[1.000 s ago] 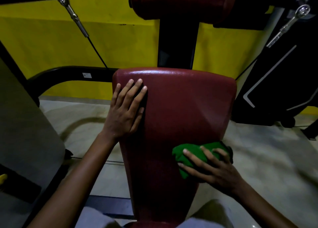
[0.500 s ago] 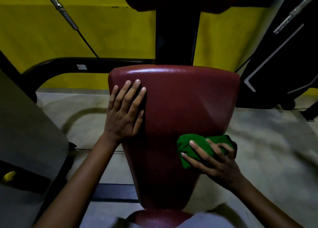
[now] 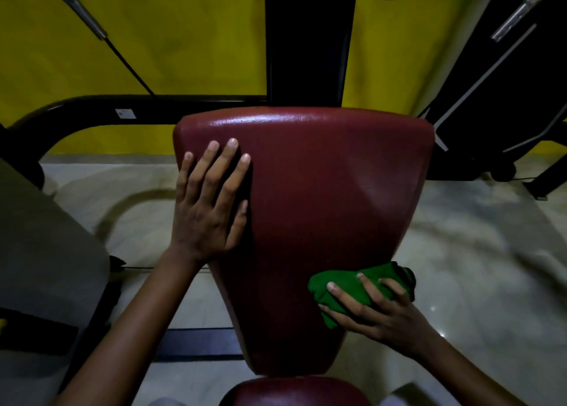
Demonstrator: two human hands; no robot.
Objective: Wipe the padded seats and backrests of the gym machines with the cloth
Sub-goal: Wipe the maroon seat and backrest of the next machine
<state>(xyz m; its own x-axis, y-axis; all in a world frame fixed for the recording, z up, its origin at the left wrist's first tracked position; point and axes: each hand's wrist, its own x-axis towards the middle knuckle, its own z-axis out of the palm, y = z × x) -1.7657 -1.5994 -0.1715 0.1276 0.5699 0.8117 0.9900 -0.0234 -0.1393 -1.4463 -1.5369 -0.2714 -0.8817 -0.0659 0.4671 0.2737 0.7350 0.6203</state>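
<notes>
Head view: right hand (image 3: pixel 380 310) clutches the soft, light, bunched green cloth (image 3: pixel 346 289) at the backrest's (image 3: pixel 322 206) lower right edge; left hand (image 3: pixel 211 203) lies flat, fingers straight, near its upper left corner; the padding looks slick.

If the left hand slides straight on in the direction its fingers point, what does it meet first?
Likely nothing solid: the left hand lies flat on the red pad, fingers pointing to its top edge. Beyond that edge comes the black bar, but it seems farther back; depth is unclear.
</notes>
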